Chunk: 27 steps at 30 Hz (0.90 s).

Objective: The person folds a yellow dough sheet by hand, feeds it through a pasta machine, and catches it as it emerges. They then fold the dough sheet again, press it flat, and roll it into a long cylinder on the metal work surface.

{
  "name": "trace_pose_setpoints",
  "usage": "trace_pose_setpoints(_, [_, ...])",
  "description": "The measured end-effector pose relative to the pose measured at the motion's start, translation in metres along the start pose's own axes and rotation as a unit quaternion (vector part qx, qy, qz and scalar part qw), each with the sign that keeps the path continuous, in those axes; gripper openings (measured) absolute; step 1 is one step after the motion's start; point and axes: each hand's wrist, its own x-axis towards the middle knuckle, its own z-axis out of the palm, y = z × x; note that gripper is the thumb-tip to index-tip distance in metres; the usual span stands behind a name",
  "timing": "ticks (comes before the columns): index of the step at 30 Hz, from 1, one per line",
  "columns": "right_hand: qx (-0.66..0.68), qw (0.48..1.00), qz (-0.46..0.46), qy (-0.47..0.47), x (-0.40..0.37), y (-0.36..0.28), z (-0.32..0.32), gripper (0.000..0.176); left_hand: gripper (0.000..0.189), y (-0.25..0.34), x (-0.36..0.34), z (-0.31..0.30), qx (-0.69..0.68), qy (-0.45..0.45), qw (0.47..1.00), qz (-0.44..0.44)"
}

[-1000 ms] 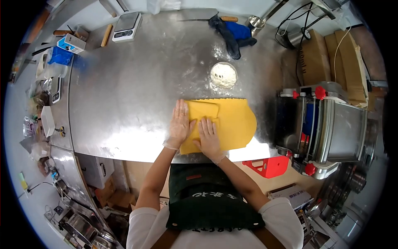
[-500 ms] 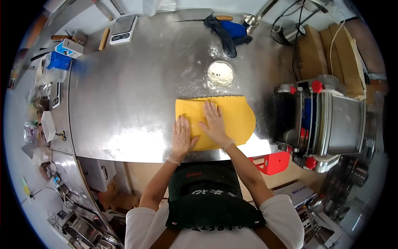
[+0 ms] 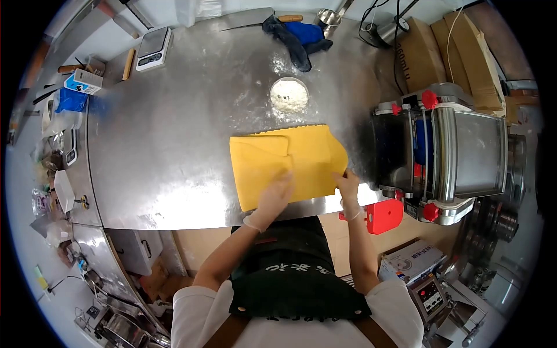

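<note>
A folded sheet of yellow dough lies on the steel table near its front edge. My left hand, in a thin clear glove, rests flat on the sheet's near edge. My right hand pinches the sheet's right corner, where the dough is folded over. A small pile of flour sits just beyond the dough.
A dough sheeter machine with red knobs stands at the right, close to the dough. A blue cloth, a knife, a metal cup and a kitchen scale lie at the table's far edge. Boxes and clutter line the left side.
My right hand has slid from the middle of the dough to its right corner and taken hold of it. My left hand has moved right along the near edge.
</note>
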Motion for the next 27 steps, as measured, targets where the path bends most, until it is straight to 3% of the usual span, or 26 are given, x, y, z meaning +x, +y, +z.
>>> trace_pose_setpoints(1, [-0.108, 0.988, -0.098, 0.056, -0.01, -0.002, 0.018, 0.028, 0.057, 0.004, 0.009, -0.002, -0.135, 0.015, 0.99, -0.048])
trace_pose_setpoints(2, [-0.161, 0.977, -0.121, 0.076, -0.037, -0.033, 0.037, 0.028, 0.053, 0.025, 0.022, -0.016, -0.267, 0.03, 0.958, -0.095])
trace_pose_setpoints(3, [-0.199, 0.962, -0.184, 0.038, -0.065, -0.06, 0.052, 0.025, 0.05, 0.042, 0.031, -0.028, -0.393, 0.044, 0.908, -0.139])
trace_pose_setpoints(5, [-0.214, 0.938, -0.27, -0.03, -0.094, -0.074, 0.086, 0.018, 0.046, 0.052, 0.039, -0.046, -0.335, 0.002, 0.932, -0.136])
trace_pose_setpoints(6, [-0.153, 0.941, -0.292, -0.075, -0.108, -0.09, 0.095, 0.018, 0.044, 0.051, 0.039, -0.053, -0.304, -0.018, 0.943, -0.135])
trace_pose_setpoints(7, [-0.149, 0.94, -0.289, -0.103, -0.113, -0.095, 0.095, 0.02, 0.036, 0.044, 0.035, -0.06, -0.297, -0.008, 0.931, -0.213])
trace_pose_setpoints(8, [-0.145, 0.938, -0.286, -0.131, -0.114, -0.097, 0.096, 0.021, 0.033, 0.032, 0.028, -0.067, -0.313, 0.032, 0.923, -0.223])
trace_pose_setpoints(11, [-0.204, 0.94, -0.26, -0.086, -0.097, -0.071, 0.09, 0.027, 0.027, -0.008, 0.001, -0.083, -0.344, 0.136, 0.893, -0.256])
trace_pose_setpoints(13, [-0.257, 0.902, -0.34, -0.062, -0.084, -0.063, 0.094, 0.042, 0.024, -0.027, -0.012, -0.088, -0.342, 0.187, 0.876, -0.285])
trace_pose_setpoints(14, [-0.282, 0.879, -0.38, -0.052, -0.079, -0.065, 0.098, 0.049, 0.022, -0.03, -0.015, -0.085, -0.315, 0.213, 0.88, -0.283])
trace_pose_setpoints(16, [-0.329, 0.819, -0.455, -0.116, -0.064, -0.073, 0.112, 0.063, 0.019, -0.034, -0.013, -0.076, -0.26, 0.266, 0.886, -0.276])
trace_pose_setpoints(18, [-0.36, 0.778, -0.489, -0.161, -0.058, -0.067, 0.119, 0.073, 0.037, -0.034, -0.013, -0.066, -0.117, 0.301, 0.915, -0.243])
trace_pose_setpoints(20, [-0.375, 0.766, -0.491, -0.181, -0.051, -0.057, 0.128, 0.078, 0.05, -0.03, -0.006, -0.061, 0.07, 0.363, 0.912, -0.176])
trace_pose_setpoints(21, [-0.378, 0.761, -0.495, -0.178, -0.05, -0.057, 0.127, 0.075, 0.064, -0.029, 0.0, -0.064, 0.228, 0.361, 0.904, -0.029])
trace_pose_setpoints(22, [-0.383, 0.757, -0.5, -0.175, -0.048, -0.057, 0.125, 0.072, 0.068, -0.023, 0.003, -0.057, 0.172, 0.312, 0.934, 0.006])
trace_pose_setpoints(24, [-0.36, 0.773, -0.495, -0.168, -0.031, -0.065, 0.124, 0.064, 0.073, -0.012, 0.02, -0.044, 0.299, 0.194, 0.933, 0.057])
trace_pose_setpoints(26, [-0.31, 0.814, -0.464, -0.164, 0.009, -0.073, 0.116, 0.055, 0.076, -0.009, 0.026, -0.04, 0.317, 0.134, 0.939, 0.016])
trace_pose_setpoints(27, [-0.312, 0.816, -0.476, -0.106, 0.033, -0.096, 0.117, 0.046, 0.077, -0.009, 0.03, -0.039, 0.325, 0.103, 0.94, -0.003])
